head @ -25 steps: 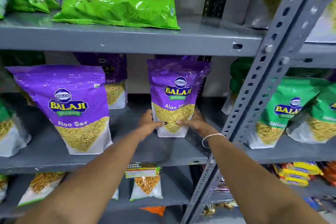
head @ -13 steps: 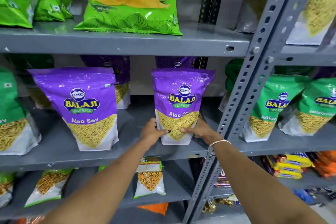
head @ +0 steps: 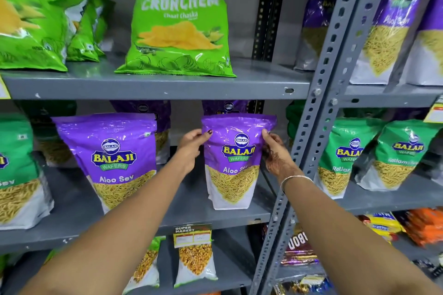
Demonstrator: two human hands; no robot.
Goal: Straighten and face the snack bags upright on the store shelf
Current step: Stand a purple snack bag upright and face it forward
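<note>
A purple Aloo Sev bag [head: 236,163] stands upright on the middle grey shelf [head: 191,213], label facing me. My left hand [head: 191,148] pinches its upper left edge and my right hand [head: 275,153] pinches its upper right edge. A larger purple Aloo Sev bag [head: 112,160] stands to the left, leaning slightly left. More purple bags sit behind both, mostly hidden.
A green Crunchem bag [head: 178,31] leans back on the upper shelf. Green Ratlami bags [head: 345,158] fill the right bay past the perforated grey upright [head: 318,112]. A green-topped sev bag [head: 16,170] stands at far left. Small packets sit on the lower shelf.
Both hands slid from the bag's lower corners up to its top edges. The bag now stands straighter, and the camera has tilted upward.
</note>
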